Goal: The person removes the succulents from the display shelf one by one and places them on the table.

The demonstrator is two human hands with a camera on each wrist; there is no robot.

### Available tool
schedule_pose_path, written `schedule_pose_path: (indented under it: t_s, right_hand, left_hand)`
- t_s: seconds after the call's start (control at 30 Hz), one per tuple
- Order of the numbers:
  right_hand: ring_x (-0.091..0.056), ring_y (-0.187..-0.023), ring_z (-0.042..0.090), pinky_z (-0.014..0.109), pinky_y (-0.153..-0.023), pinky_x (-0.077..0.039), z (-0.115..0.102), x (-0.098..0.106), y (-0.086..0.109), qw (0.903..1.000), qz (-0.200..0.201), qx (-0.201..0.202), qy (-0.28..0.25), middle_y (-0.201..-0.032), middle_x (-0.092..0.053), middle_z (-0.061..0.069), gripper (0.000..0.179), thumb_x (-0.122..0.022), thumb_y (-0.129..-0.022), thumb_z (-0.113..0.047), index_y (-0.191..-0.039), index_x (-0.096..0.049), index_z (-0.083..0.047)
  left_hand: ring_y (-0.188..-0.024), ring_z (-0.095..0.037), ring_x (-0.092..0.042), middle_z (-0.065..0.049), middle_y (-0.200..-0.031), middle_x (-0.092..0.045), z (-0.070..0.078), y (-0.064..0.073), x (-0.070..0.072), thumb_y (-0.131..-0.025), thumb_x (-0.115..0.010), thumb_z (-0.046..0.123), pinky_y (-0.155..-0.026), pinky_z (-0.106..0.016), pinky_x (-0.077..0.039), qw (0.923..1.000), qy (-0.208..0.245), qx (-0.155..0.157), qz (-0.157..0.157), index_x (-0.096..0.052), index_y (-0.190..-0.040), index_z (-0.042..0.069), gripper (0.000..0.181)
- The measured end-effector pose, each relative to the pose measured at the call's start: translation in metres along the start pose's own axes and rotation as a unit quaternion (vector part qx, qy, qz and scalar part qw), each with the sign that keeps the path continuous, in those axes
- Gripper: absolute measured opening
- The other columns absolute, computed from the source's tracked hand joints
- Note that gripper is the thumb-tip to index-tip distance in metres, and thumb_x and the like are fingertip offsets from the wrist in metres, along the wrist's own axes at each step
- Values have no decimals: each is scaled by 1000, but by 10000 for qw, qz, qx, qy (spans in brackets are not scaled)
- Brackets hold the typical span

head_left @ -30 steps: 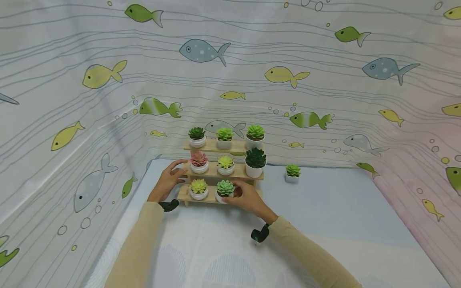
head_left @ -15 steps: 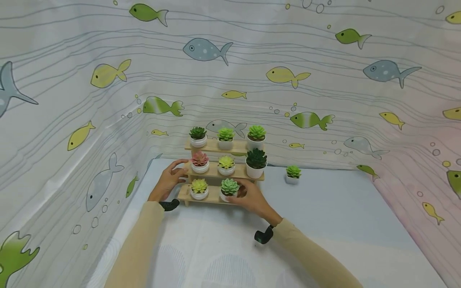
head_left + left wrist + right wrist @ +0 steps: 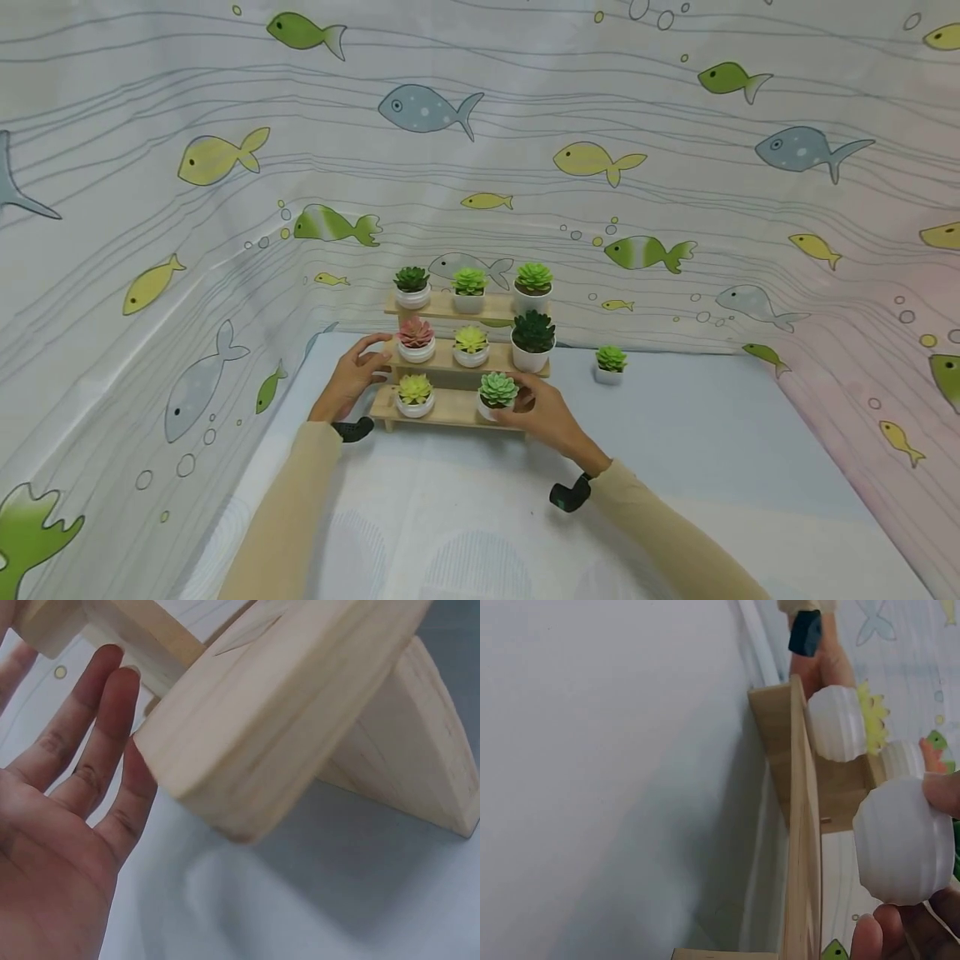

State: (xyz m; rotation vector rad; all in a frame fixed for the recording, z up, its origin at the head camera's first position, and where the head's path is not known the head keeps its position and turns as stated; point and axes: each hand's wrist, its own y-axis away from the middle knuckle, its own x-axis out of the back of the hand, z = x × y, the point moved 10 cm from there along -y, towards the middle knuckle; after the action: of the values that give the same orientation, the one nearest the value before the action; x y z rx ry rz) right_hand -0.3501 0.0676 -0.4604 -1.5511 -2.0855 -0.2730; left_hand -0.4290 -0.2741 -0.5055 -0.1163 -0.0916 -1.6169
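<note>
A three-tier wooden stand (image 3: 450,408) sits at the back of the table and carries several small white pots of succulents. My right hand (image 3: 528,402) grips a ribbed white pot with a pale green succulent (image 3: 498,389) at the right part of the lowest shelf. In the right wrist view thumb and fingers (image 3: 889,937) pinch that pot (image 3: 904,844) just above the shelf board (image 3: 800,825). My left hand (image 3: 369,357) rests against the stand's left end with straight fingers (image 3: 97,727) beside the wooden shelf end (image 3: 300,712). A yellow succulent pot (image 3: 414,393) stands at the lowest shelf's left.
One more green succulent pot (image 3: 610,361) stands alone on the pale blue table cover (image 3: 675,442), right of the stand. Fish-print curtains (image 3: 675,167) close in the back and both sides. The upper shelves hold a pink succulent (image 3: 415,336) and a dark green one (image 3: 532,337).
My right hand has carried the pale green succulent pot to the right along the lowest shelf, away from the yellow one. The left hand has stayed on the stand's end.
</note>
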Motion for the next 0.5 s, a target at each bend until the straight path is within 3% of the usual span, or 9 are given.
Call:
schedule_pose_path:
  t_s: [0.17, 0.5]
  right_hand:
    - [-62, -92, 16, 39, -78, -54, 6, 10, 5, 9999, 76, -100, 80, -101, -64, 1, 73, -86, -84, -39, -145, -57, -11]
    - [-62, -93, 24, 37, -76, -52, 18, 27, 12, 9997, 170, -134, -78, -99, -63, 3, 69, -87, -83, -37, -143, -58, -18]
  left_hand:
    - [-108, -27, -62, -11, -122, -66, 3, 1, -1, -101, -67, 40, -93, -47, -52, 9999, -154, -29, -55, -50, -150, 25, 54]
    - [-109, -28, -63, -12, -123, -67, 2, 2, 0, -99, -69, 45, -92, -43, -54, 9998, -181, 27, 17, -53, -147, 29, 53]
